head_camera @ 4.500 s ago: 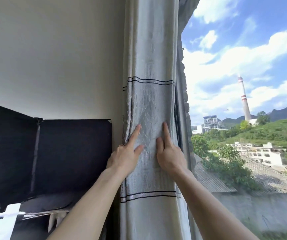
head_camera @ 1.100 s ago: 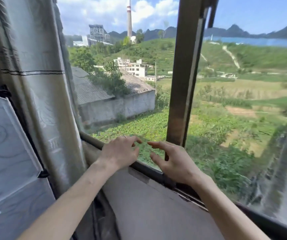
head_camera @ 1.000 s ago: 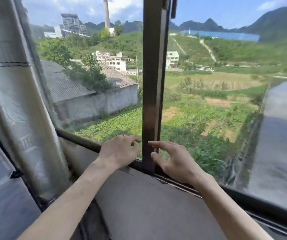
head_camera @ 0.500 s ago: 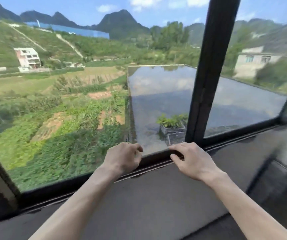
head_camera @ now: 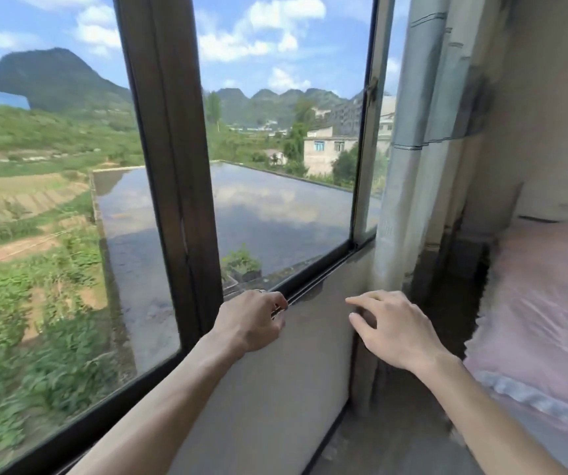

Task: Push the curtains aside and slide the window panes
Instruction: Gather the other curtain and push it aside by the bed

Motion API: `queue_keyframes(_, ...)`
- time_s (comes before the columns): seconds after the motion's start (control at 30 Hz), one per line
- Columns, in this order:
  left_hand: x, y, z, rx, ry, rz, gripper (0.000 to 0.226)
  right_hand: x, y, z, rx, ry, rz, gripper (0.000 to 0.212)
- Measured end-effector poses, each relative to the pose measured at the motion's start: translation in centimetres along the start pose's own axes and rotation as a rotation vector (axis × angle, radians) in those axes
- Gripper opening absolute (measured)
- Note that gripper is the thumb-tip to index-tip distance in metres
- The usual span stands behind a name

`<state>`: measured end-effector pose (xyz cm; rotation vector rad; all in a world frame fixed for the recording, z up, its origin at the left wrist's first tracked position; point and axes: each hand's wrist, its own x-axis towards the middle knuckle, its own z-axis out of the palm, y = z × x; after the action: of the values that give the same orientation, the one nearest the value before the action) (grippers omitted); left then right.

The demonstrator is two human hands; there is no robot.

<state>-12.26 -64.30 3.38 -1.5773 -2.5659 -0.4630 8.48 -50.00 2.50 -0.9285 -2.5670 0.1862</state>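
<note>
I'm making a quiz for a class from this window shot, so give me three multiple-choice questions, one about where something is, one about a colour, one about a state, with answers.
1. Where does the curtain hang?
A. at the right end of the window
B. across the middle pane
C. left of the post

2. What colour is the bedding?
A. green
B. pink
C. black

3. What is the right hand doing?
A. gripping the curtain
B. holding the post
C. open, holding nothing

Answers:
1 A, it is bunched beside the right wall, past the frame.
2 B, the cover at right is pale pink.
3 C, its fingers are spread above the sill, while the left hand is curled by the track.
</note>
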Motion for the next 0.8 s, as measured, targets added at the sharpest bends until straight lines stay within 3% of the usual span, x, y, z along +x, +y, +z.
queue_keyframes(0.27,15.8,9.5,3.4,-0.014,0.061,0.127,0.031,9.5,12.0,-3.7,-0.028,0.074,0.084,0.036)
queue_keyframes(0.8,49.3,17.9,8.2,-0.172,0.125,0.323,0.031,35.3,27.9,-4.0,-0.072,0.231,0.186,0.044)
